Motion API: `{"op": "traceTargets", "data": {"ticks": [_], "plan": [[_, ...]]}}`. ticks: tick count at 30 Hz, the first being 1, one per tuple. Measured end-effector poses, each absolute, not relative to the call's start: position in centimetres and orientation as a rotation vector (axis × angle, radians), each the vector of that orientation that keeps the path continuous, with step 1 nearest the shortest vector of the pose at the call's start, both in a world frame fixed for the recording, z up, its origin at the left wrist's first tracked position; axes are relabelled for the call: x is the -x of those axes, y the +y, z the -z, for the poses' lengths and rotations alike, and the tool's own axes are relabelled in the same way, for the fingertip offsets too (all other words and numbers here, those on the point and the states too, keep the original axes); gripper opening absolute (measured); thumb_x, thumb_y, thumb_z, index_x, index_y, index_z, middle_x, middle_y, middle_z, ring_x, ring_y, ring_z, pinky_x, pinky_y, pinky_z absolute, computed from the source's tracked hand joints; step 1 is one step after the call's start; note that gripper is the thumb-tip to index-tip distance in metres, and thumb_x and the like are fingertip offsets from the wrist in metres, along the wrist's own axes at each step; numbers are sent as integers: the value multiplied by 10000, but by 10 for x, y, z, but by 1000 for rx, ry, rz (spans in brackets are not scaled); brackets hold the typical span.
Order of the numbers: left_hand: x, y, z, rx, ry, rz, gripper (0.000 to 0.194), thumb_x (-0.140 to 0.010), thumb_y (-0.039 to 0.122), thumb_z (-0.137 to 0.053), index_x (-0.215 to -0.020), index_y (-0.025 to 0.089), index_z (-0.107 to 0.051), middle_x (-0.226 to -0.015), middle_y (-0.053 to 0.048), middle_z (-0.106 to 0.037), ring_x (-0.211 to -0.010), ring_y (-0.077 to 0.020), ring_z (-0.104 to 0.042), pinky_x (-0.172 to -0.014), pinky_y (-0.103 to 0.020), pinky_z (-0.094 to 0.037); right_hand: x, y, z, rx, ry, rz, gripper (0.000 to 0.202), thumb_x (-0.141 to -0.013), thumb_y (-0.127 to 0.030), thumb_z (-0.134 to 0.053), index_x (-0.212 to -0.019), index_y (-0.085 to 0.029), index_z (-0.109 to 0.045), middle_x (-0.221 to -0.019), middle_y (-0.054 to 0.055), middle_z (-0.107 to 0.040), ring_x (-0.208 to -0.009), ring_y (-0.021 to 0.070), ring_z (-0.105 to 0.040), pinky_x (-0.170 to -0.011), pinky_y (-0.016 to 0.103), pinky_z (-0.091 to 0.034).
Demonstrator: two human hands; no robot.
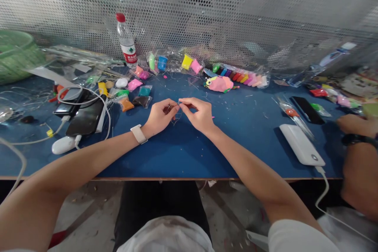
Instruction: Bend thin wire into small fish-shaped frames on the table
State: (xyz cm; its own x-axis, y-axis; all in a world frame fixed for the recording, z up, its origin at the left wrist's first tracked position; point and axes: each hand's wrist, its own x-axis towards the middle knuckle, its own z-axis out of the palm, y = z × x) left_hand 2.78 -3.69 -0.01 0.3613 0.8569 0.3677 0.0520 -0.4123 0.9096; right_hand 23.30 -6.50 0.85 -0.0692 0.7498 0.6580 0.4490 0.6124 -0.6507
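Note:
My left hand (159, 117) and my right hand (199, 113) meet above the blue table (177, 157), fingertips almost touching. Between the left fingers is a thin bent wire (174, 122), whose loops hang just below the hand; its full shape is too fine to make out. The right thumb and index finger are pinched at the wire's upper end, beside the left fingertips. Beyond my right hand lies a pink clay figure (221, 84) with a yellow and green end.
Bagged clay lies along the back, near a red-capped bottle (126, 41). Phones and cables crowd the left, including a black phone (85, 116). At right are a white power bank (301, 144), another phone (307, 109) and another person's hand (357, 125). A perforated metal panel (189, 8) stands behind.

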Motion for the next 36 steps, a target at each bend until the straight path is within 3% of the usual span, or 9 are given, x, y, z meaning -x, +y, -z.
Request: {"op": "traceTargets", "data": {"ticks": [8, 15, 23, 31, 36], "plan": [[-26, -38, -3, -1865, 841, -1197, 218, -1083, 376, -714, -932, 221, -746, -678, 0, -711, -578, -142, -596, -580, -303, -455, -237, -59, -6, 968, -1860, -135, 282, -1169, -372, -656, -1206, -266, -914, -1047, 81, -902, -880, 234, -820, -867, 418, -721], [-25, -40, -4, -1900, 819, -1210, 180, -1071, 329, -699, -930, 223, -734, -699, 10, -706, -597, -141, -615, -610, -301, -466, -236, -59, -5, 989, -1923, -50, 242, -1157, -305, -642, -1210, -239, -869, -1027, 87, -871, -911, 239, -806, -889, 417, -700], [-26, -40, -5, -1927, 869, -1192, 162, -1073, 289, -707, -930, 223, -742, -712, 5, -710, -625, -152, -620, -636, -304, -475, -235, -62, -13, 980, -1913, -250, 228, -1163, -309, -641, -1132, -217, -847, -1004, 70, -819, -833, 208, -744, -807, 372, -633], [-28, -40, -2, -1996, 908, -1252, 135, -1056, 241, -730, -924, 215, -746, -750, 5, -733, -663, -144, -628, -675, -297, -477, -239, -59, -16, 1087, -1803, -604, 239, -1105, -423, -696, -1073, -219, -816, -1120, 94, -828, -938, 234, -741, -883, 402, -627], [-28, -40, -1, -2055, 911, -1256, 116, -1056, 222, -738, -940, 220, -739, -773, 5, -745, -689, -156, -663, -681, -299, -501, -240, -61, -25, 1113, -1848, -673, 246, -1116, -412, -644, -1022, -219, -764, -1132, 94, -780, -951, 227, -693, -904, 405, -572]]}}
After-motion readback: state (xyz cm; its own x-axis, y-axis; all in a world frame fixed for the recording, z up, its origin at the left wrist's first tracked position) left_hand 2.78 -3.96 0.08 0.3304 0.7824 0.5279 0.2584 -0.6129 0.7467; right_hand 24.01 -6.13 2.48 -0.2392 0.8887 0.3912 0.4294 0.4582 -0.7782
